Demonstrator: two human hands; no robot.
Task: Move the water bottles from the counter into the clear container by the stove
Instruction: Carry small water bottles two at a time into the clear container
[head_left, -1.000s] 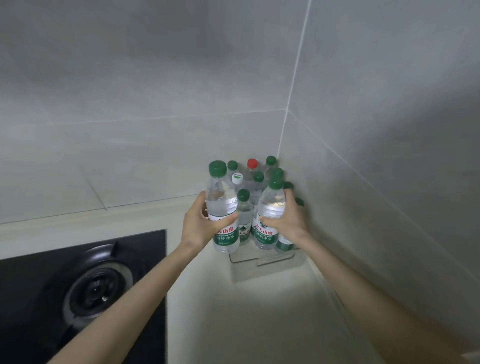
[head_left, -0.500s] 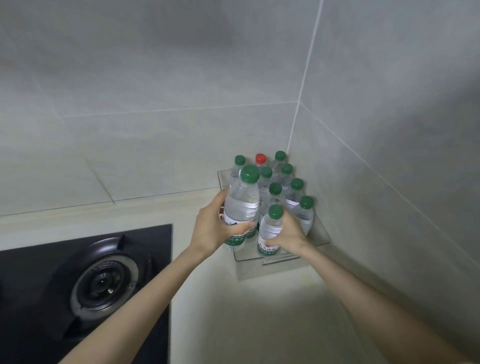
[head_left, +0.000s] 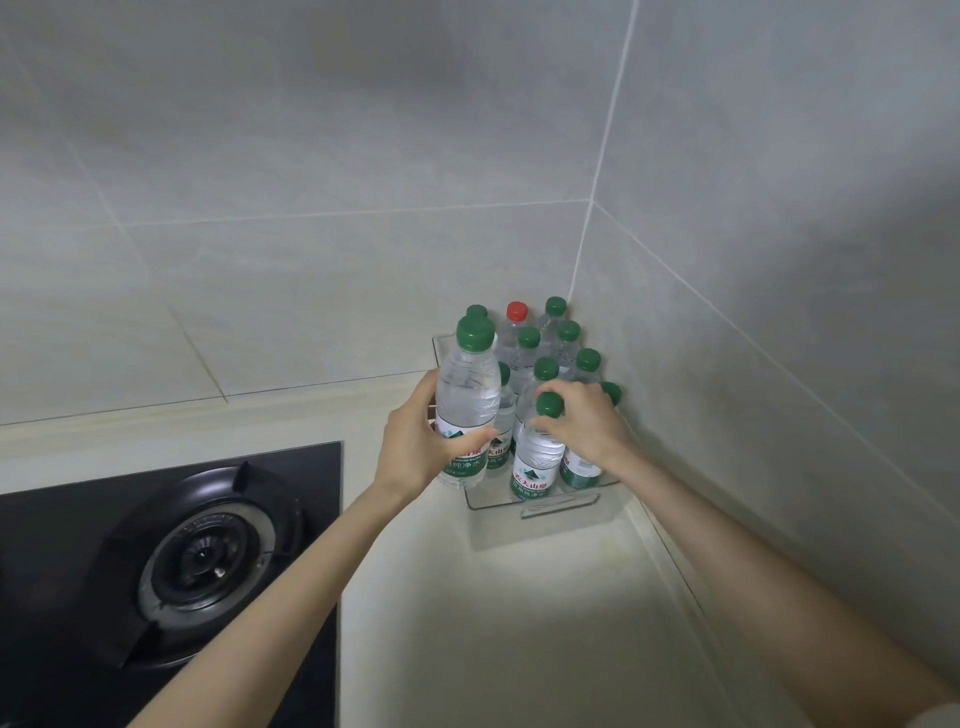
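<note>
Clear plastic, the container (head_left: 558, 512) sits right of centre, in the wall corner on the counter (head_left: 519, 623). It holds upright green-capped bottles (head_left: 566, 338) and one red-capped bottle (head_left: 517, 312). The left hand (head_left: 415, 447) wraps its fingers round the label of a raised bottle (head_left: 467, 395) at the container's front left corner. The right hand (head_left: 592, 421) pinches the neck of the front bottle (head_left: 535, 462), which stands inside. A stove burner (head_left: 202, 556) lies lower left.
</note>
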